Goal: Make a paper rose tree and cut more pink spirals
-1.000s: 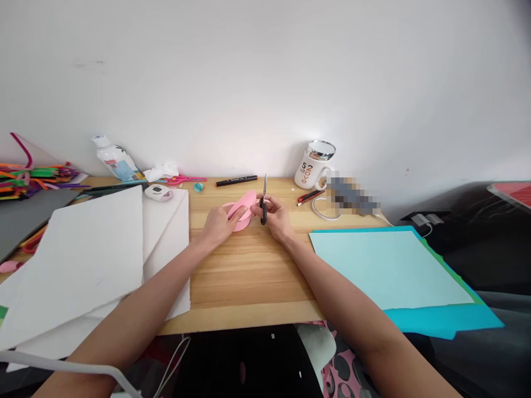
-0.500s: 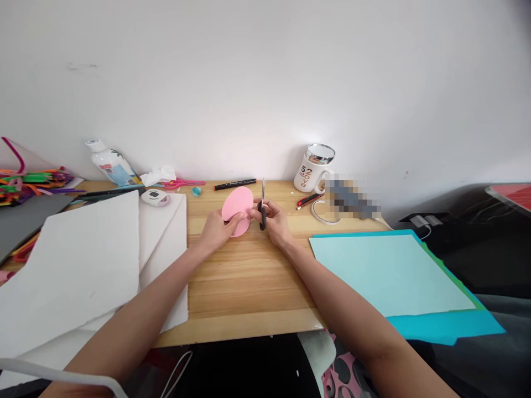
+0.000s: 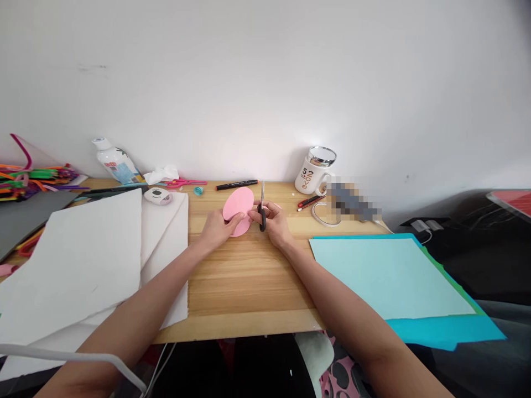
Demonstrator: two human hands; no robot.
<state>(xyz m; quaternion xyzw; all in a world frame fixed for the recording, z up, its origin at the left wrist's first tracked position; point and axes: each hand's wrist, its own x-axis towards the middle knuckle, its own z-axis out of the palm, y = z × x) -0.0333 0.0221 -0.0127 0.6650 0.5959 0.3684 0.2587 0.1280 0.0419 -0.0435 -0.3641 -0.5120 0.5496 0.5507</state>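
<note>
Bare wood filled the surface (image 3: pixel 249 298) from front edge to hands. Left hand (image 3: pixel 218 228), fingers clamped on pink paper (image 3: pixel 238 202), rounder to view than a second earlier; right hand (image 3: pixel 279 225) gripped scissors (image 3: pixel 263 219) beside it. Marker (image 3: pixel 237 185) lay beyond.

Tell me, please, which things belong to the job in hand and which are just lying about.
In the job (held): pink paper, black-handled scissors.

Seemingly just lying about: black marker, white mug, bottle, white paper, pink scissors, tissue.

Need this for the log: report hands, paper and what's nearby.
Left hand gripping pink paper. Right hand holding black-handled scissors. Black marker beyond.
</note>
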